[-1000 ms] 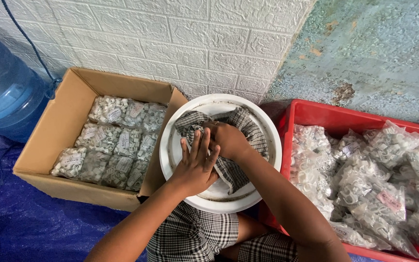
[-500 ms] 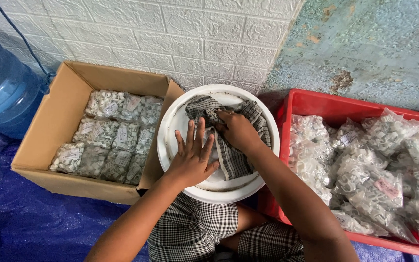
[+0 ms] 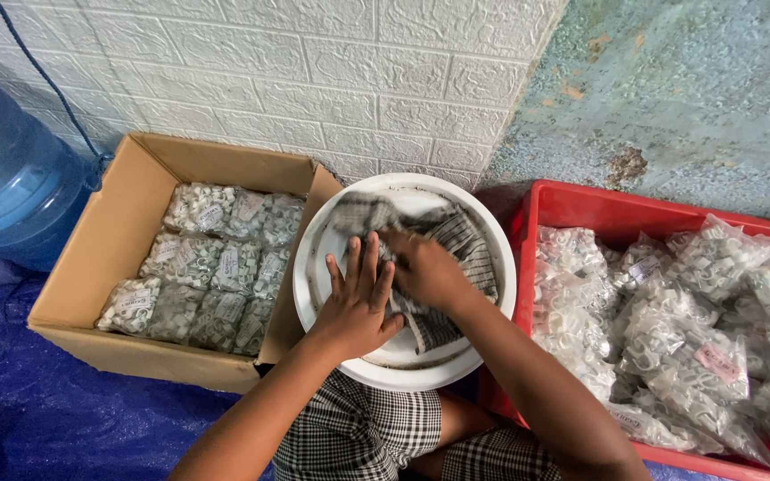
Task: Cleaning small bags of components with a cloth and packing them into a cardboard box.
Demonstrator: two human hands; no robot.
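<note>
A white round bucket (image 3: 314, 267) stands between my knees, with a grey checked cloth (image 3: 465, 245) spread inside it. My left hand (image 3: 358, 303) lies flat with fingers apart on the cloth near the bucket's front. Beside it, my right hand (image 3: 425, 267) presses down on the cloth with fingers curled into the fabric. Both hands touch the cloth and each other's edges.
A cardboard box (image 3: 109, 258) of clear bags filled with small white parts sits at the left. A red crate (image 3: 581, 205) with similar bags sits at the right. A blue water jug (image 3: 6, 174) stands far left on a blue tarp (image 3: 64, 410), by a white brick wall.
Both hands have shifted slightly across the cloth inside the bucket; the right hand moved forward and the cloth's folds changed. The view has drifted a little.
</note>
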